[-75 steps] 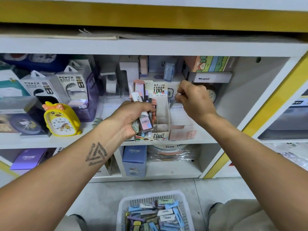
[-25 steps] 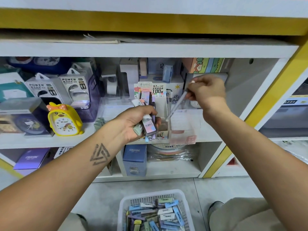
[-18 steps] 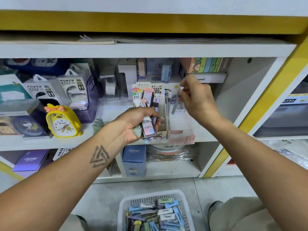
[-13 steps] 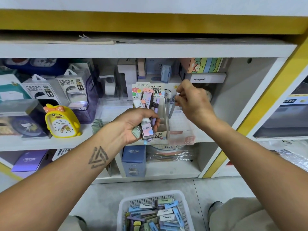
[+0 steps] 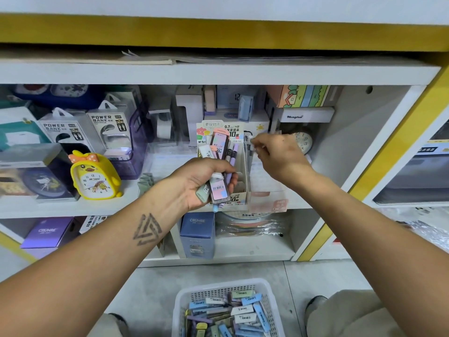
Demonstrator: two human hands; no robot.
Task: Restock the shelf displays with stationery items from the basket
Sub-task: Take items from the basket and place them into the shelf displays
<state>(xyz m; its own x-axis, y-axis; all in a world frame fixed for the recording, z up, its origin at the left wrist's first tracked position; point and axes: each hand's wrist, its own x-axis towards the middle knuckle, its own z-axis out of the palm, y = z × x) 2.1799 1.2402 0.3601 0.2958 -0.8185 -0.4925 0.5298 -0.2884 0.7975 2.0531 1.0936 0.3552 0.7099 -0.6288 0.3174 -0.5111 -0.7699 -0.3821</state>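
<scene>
Just now the right hand (image 5: 279, 154) has come down from its raised position of a second ago, when it held a slim grey pen tilted in the air above the display; that pen (image 5: 248, 152) now stands nearly upright in the narrow slot just right of the cardboard display box (image 5: 239, 166), with the fingertips (image 5: 254, 144) pinched at its top end, though motion blur makes it hard to say whether they hold it or are letting go. So one more piece appears to be seated, or nearly so. The left hand (image 5: 201, 181) has barely shifted over the same span: it grips a bundle of flat lead-refill cases and pens (image 5: 218, 171) in front of the display box, at the front edge of the middle shelf (image 5: 60, 207). That bundle is the stock waiting its turn, and the white basket (image 5: 227, 288) on the floor between the person's knees is well filled with blue, white and lilac packs, so the restocking looks far from finished. Sensibly, the next move would be for the right hand to release and draw another piece from the left hand's bundle. A yellow duck alarm clock (image 5: 94, 177) and power bank boxes (image 5: 107, 127) stand to the left.
</scene>
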